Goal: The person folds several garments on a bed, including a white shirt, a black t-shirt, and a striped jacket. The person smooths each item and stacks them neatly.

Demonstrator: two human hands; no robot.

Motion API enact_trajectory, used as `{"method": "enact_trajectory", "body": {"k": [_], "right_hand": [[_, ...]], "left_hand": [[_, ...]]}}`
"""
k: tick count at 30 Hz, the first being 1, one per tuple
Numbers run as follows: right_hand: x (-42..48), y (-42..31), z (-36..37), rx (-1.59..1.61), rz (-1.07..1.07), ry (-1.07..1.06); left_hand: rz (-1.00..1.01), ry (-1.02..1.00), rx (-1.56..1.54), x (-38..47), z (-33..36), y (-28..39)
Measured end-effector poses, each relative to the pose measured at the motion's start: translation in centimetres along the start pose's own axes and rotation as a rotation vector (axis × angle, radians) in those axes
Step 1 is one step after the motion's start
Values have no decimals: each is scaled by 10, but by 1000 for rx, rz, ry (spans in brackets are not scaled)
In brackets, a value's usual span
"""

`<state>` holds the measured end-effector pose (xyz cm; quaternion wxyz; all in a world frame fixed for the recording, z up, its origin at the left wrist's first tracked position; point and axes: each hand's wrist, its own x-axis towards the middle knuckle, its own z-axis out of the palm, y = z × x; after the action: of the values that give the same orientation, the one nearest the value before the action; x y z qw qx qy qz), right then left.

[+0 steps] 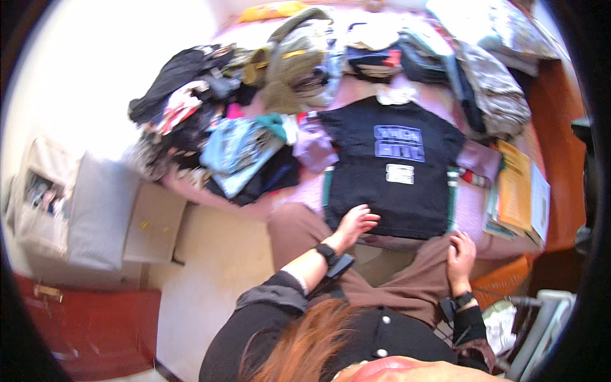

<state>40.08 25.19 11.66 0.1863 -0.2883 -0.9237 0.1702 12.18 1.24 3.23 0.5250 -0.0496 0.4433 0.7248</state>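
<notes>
A black short-sleeved T-shirt [389,198] with printed panels lies spread flat on the pink bed cover [470,205], hem towards me. Purple fabric [316,148] and green, red and white edges show out from under its sides. My left hand [357,223] is over the shirt's lower left hem, fingers apart, holding nothing. Whether it touches the cloth I cannot tell. Just outside the lower right corner of the hem, my right hand [461,255] is at my right knee in brown trousers [415,272], with nothing visible in its loosely spread fingers.
Folded light-blue jeans [238,148] and a heap of mixed clothes [181,105] lie at left. More clothes, including an olive garment [293,71], line the back. Books [515,186] stack at right. Grey storage boxes [102,210] stand on the left; a metal frame [542,329] is lower right.
</notes>
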Motion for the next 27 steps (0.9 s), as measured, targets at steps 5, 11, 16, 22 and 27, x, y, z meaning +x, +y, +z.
{"method": "enact_trajectory", "body": {"k": [5, 11, 16, 22, 27], "right_hand": [[2, -4, 1, -6, 26, 53], [-1, -7, -2, 7, 52, 46], [1, -9, -5, -5, 58, 46], [-1, -8, -5, 8, 77, 27], [-1, -6, -3, 8, 77, 27]], "left_hand": [[55, 21, 30, -5, 5, 4], [60, 56, 23, -10, 7, 7], [58, 38, 10, -7, 4, 7], [81, 66, 19, -7, 3, 4], [63, 56, 19, -6, 3, 5]]}}
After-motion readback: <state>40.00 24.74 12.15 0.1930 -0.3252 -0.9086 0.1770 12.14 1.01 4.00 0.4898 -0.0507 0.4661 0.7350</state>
